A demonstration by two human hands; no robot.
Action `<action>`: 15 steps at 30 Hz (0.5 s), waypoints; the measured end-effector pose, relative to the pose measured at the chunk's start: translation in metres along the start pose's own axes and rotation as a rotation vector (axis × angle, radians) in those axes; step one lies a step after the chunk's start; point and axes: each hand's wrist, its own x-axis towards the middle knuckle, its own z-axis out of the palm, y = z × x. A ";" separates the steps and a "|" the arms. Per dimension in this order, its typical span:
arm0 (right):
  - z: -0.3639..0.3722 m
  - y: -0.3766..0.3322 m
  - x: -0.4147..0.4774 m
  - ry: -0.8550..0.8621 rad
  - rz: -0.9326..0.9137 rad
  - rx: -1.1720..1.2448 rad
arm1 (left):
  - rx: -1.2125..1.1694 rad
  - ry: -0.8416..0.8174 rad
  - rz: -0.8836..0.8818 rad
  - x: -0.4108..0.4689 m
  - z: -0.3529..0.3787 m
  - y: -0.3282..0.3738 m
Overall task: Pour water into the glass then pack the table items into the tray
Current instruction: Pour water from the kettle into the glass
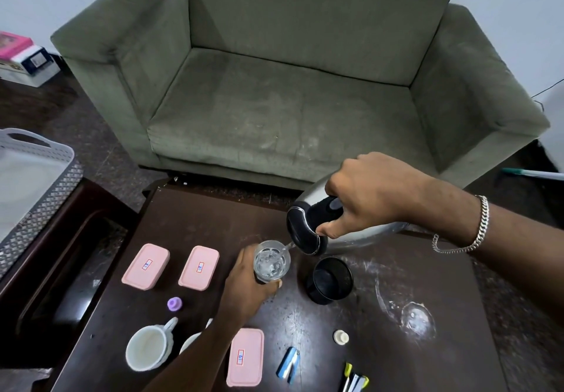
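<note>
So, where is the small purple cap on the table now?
In the head view the purple cap lies on the left part of the dark table, in front of the two pink boxes, behind the white cup and left of the left hand.

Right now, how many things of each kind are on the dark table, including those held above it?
Pink lidded boxes: 3
White cups: 2
Glasses: 2
Flask: 1
Black cup: 1
Small caps: 2
Staplers: 2
Total: 13
</note>
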 end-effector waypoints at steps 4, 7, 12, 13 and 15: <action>0.000 -0.003 0.001 -0.009 0.001 -0.009 | -0.013 0.001 -0.004 -0.001 -0.001 0.001; 0.001 -0.004 0.001 -0.002 0.004 0.005 | -0.021 0.009 0.000 0.000 -0.001 0.001; 0.002 -0.005 0.000 0.004 0.011 0.017 | -0.018 0.011 0.000 0.000 0.000 0.002; 0.002 -0.005 0.000 0.005 0.011 0.016 | -0.018 0.010 -0.001 0.000 -0.001 0.003; 0.003 -0.006 -0.002 0.008 0.011 0.018 | -0.023 0.008 0.000 0.000 -0.001 0.004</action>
